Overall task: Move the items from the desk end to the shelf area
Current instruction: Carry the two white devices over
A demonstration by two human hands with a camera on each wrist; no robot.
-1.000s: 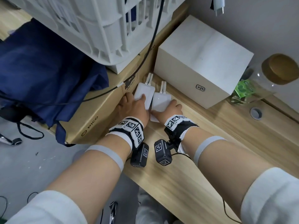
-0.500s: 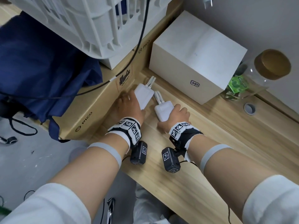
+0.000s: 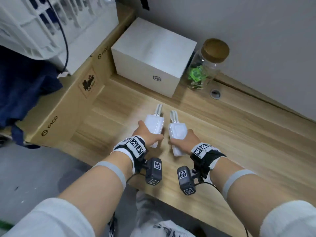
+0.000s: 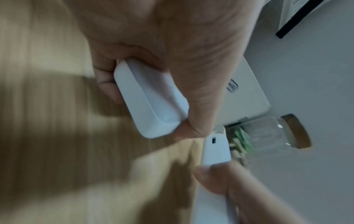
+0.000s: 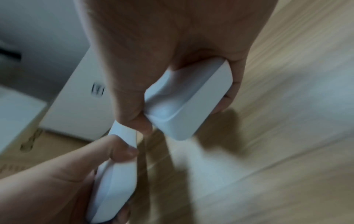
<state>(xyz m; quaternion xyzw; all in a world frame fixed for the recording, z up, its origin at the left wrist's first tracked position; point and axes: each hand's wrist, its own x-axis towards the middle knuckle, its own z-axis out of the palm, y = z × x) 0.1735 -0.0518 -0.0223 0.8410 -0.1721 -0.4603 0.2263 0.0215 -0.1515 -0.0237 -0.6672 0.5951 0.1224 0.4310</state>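
Note:
I hold two flat white devices with short white stubs at their far ends, side by side above the wooden desk [image 3: 239,142]. My left hand [image 3: 147,134] grips the left white device [image 3: 154,124], thumb on one edge and fingers on the other, as the left wrist view shows [image 4: 151,103]. My right hand [image 3: 185,140] grips the right white device [image 3: 177,132] the same way [image 5: 191,103]. Both devices are lifted off the desk and cast shadows on it.
A white box [image 3: 152,55] stands at the desk's far end against the wall. A glass jar with a cork lid [image 3: 206,64] holding green packets is beside it, near a cable grommet [image 3: 215,94]. A cardboard carton [image 3: 68,106], white crate [image 3: 34,23] and blue cloth [image 3: 22,89] lie left.
Both hands have closed round the white devices, lifted them off the desk and drawn them back from the white box toward me.

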